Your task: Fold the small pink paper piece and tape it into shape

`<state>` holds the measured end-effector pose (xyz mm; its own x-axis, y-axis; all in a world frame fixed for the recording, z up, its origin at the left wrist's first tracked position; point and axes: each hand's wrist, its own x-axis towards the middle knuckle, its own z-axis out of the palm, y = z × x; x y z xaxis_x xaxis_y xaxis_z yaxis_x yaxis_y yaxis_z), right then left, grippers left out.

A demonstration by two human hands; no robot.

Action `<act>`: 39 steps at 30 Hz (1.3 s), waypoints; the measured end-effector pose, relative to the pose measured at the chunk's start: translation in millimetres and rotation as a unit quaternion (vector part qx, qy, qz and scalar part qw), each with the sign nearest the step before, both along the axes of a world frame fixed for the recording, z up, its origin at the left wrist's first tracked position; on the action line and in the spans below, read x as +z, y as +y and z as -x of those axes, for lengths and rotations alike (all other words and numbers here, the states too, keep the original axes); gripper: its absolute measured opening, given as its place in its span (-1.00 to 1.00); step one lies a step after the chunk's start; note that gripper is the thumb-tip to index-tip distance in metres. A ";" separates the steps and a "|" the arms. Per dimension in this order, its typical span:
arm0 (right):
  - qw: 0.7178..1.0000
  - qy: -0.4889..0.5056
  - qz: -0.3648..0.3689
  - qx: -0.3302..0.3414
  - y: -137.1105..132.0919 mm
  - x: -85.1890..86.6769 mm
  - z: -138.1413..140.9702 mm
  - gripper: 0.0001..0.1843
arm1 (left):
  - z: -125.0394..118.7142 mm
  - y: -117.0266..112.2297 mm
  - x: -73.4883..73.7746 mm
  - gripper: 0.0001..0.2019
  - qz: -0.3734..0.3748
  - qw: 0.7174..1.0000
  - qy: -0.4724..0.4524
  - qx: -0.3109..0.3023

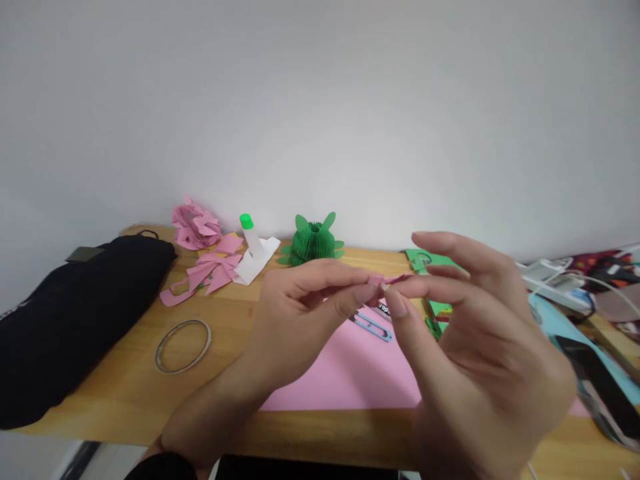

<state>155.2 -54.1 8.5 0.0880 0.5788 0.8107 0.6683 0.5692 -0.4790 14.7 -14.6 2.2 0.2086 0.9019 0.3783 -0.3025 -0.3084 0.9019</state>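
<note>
My left hand (305,313) and my right hand (480,353) meet in the middle, raised over the table. Between their thumbs and forefingers they pinch a small piece of pink paper (403,277), mostly covered by the fingertips. The other fingers of my right hand are lifted and bent. Below the hands lies a pink sheet of paper (345,373), with a light blue tool with a slotted handle (374,327) on it, partly hidden by my fingers. Behind them stands a green pleated paper figure (314,243) with ear-like pieces.
Left on the wooden table (125,373) are a bangle (207,340), a black bag (80,320), pink paper scraps (215,267) and a glue stick (253,240). To the right are green paper pieces (413,260), a white power strip (555,287) and a phone (600,387). A wall stands behind.
</note>
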 end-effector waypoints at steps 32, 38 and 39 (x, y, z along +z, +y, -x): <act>1.000 -0.011 -0.011 -0.016 0.1 -1.4 -2.0 -0.71 | -0.7 -3.2 -0.2 -0.85 -0.070 0.992 0.071 0.074; 1.000 -0.014 -0.014 -0.021 0.8 -1.3 -1.7 -0.74 | -1.8 -4.2 -2.2 -0.86 -0.087 0.990 0.075 0.081; 1.000 -0.013 -0.015 -0.021 0.8 -1.2 -1.4 -0.74 | -1.9 -4.1 -2.3 -0.85 -0.086 0.990 0.075 0.081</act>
<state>156.6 -53.3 7.3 0.0902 0.5505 0.8299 0.7044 0.5538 -0.4439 16.6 -18.7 -0.1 0.1314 0.8533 0.5046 -0.1039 -0.4943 0.8630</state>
